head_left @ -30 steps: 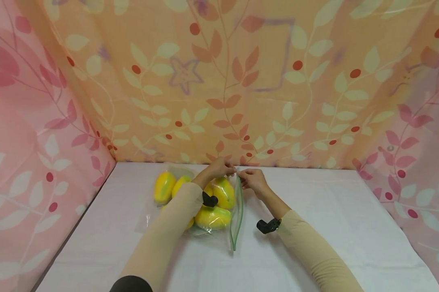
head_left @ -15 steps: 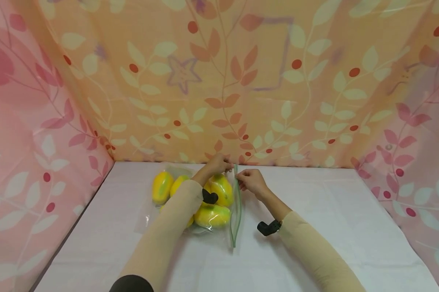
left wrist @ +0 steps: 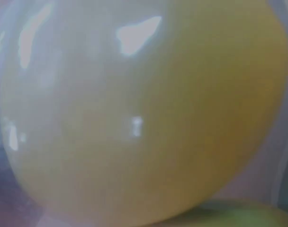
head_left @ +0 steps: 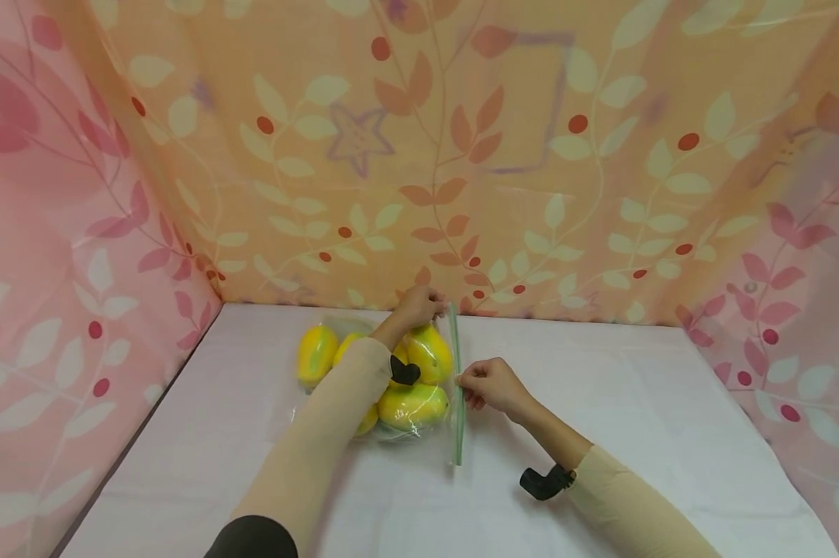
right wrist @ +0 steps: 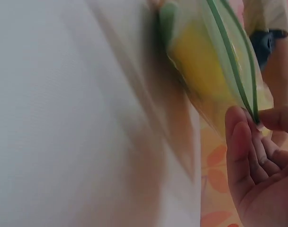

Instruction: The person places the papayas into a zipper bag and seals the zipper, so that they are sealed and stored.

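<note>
A clear zip bag [head_left: 433, 449] lies on the table with several yellow-green mangoes [head_left: 412, 407] inside, its green zip strip [head_left: 459, 434] facing right. At the strip's far end, my left hand [head_left: 418, 308] pinches the bag's edge. Around the middle of the strip, my right hand [head_left: 495, 387] pinches the zip between thumb and fingers. In the right wrist view, two green zip lines [right wrist: 234, 61] stand apart and meet at the right hand's fingertips [right wrist: 236, 116]. One mango [left wrist: 182, 118] under shiny plastic fills the left wrist view, and the left hand is out of sight there.
A white table [head_left: 587, 372] carries the bag. Behind it hangs an orange leaf-patterned cloth [head_left: 503, 155], with pink patterned cloth [head_left: 56, 232] at the sides. My left forearm crosses over part of the bag and hides some mangoes.
My right hand has slid along the zip strip from its far end toward me, to about the middle. The strip's open loop has narrowed to a straighter line. My left hand stays at the far end.
</note>
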The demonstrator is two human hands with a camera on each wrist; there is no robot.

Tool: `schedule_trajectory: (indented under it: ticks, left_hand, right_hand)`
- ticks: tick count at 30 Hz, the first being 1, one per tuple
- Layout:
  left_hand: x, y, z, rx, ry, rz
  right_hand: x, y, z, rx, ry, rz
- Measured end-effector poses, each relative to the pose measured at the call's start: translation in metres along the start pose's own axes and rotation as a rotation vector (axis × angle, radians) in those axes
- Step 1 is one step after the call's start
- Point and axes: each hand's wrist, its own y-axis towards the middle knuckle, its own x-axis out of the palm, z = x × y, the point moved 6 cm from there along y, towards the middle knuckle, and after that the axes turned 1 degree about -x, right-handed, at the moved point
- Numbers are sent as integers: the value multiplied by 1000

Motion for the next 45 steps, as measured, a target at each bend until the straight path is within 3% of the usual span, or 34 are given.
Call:
schedule_trajectory:
  ticks: [8, 14, 19, 25, 29, 36, 45]
  left_hand:
    - [-8, 4, 2, -14, 41, 103]
    - [0, 3, 6, -41, 65, 142]
    - [12, 3, 16, -32, 65, 153]
    - [21, 2, 23, -63, 1, 167]
    - [22, 3, 22, -75, -41, 187]
    - [21, 7, 17, -66, -35, 192]
    - [27, 7, 15, -71, -71, 145]
  right_hand:
    - [22, -43, 3, -50, -25, -194]
    - [33, -76, 8, -71, -16, -313]
    - [26, -87, 5, -87, -26, -319]
    - [15, -89, 7, -65, -60, -313]
    - [11, -90, 12, -27, -17, -281]
    - [12, -85, 20, 4, 107, -206]
    - [14, -88, 22, 26, 137, -222]
